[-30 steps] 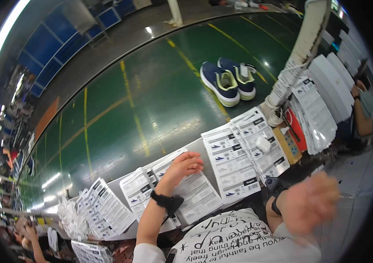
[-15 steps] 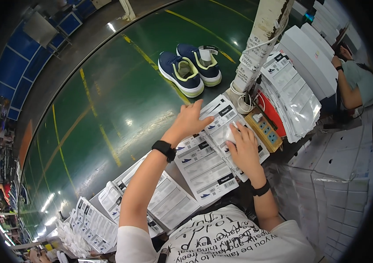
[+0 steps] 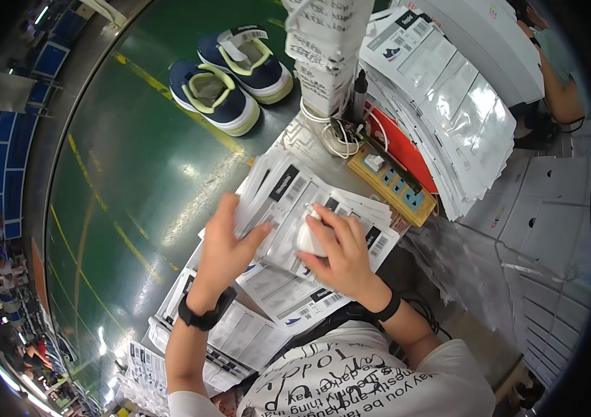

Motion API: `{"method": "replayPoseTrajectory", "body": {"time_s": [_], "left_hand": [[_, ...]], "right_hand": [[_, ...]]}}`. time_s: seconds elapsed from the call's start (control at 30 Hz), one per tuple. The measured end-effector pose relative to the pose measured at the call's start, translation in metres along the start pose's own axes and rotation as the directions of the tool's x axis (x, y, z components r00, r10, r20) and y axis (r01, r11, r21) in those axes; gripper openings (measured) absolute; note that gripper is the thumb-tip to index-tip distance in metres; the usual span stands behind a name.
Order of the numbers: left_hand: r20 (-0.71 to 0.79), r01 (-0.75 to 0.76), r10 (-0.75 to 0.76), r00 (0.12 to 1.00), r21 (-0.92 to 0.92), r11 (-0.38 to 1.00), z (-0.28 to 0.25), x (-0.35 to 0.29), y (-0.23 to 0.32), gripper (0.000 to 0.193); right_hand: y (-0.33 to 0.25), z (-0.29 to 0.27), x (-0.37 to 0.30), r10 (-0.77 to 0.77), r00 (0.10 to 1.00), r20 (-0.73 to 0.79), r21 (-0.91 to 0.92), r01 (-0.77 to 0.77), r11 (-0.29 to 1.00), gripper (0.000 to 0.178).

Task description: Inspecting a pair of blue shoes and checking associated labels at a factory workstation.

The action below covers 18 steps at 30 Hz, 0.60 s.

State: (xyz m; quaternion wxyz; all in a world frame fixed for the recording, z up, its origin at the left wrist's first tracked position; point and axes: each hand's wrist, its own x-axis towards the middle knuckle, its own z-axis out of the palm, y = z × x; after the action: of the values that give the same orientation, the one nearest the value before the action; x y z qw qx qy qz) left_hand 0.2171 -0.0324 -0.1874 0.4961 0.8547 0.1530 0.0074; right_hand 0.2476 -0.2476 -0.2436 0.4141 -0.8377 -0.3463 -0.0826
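Note:
In front of me lies a stack of printed label sheets, white with black header blocks and small shoe pictures. My left hand is at the stack's left edge, thumb over the top and fingers along the side, gripping it. A small white rounded object is held in my right hand against the top sheet. I cannot tell exactly what it is. More label sheets lie underneath and toward my body. A pair of navy shoes with lime lining and a paper tag stands beyond on the green table.
A wooden-cased power strip with a white plug sits right of the stack, beside a paper-covered post and loose cables. Farther right are a pile of bagged sheets, white boxes and another person's arm.
My view has shifted closer to the stack. My left hand has gone from spread above the sheets to gripping their left edge. The right hand still holds the white object.

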Motion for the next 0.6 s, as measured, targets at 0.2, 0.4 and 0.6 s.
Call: {"method": "replayPoseTrajectory", "body": {"time_s": [0.2,0.4,0.6], "left_hand": [[-0.096,-0.337,0.327,0.940,-0.127,0.933,-0.004,-0.056,0.001,0.030],[0.120,-0.560,0.555,0.823,0.015,0.828,-0.020,-0.084,0.029,0.021],[0.184,-0.389,0.355,0.917,0.203,0.899,-0.018,-0.090,0.063,0.012]], "right_hand": [[-0.004,-0.005,-0.015,-0.250,0.958,-0.139,0.004,0.253,0.967,0.044],[0.006,-0.007,-0.074,-0.515,0.852,-0.093,0.113,0.523,0.845,0.029],[0.016,-0.007,-0.121,-0.627,0.779,0.034,0.244,0.601,0.761,0.033]]}}
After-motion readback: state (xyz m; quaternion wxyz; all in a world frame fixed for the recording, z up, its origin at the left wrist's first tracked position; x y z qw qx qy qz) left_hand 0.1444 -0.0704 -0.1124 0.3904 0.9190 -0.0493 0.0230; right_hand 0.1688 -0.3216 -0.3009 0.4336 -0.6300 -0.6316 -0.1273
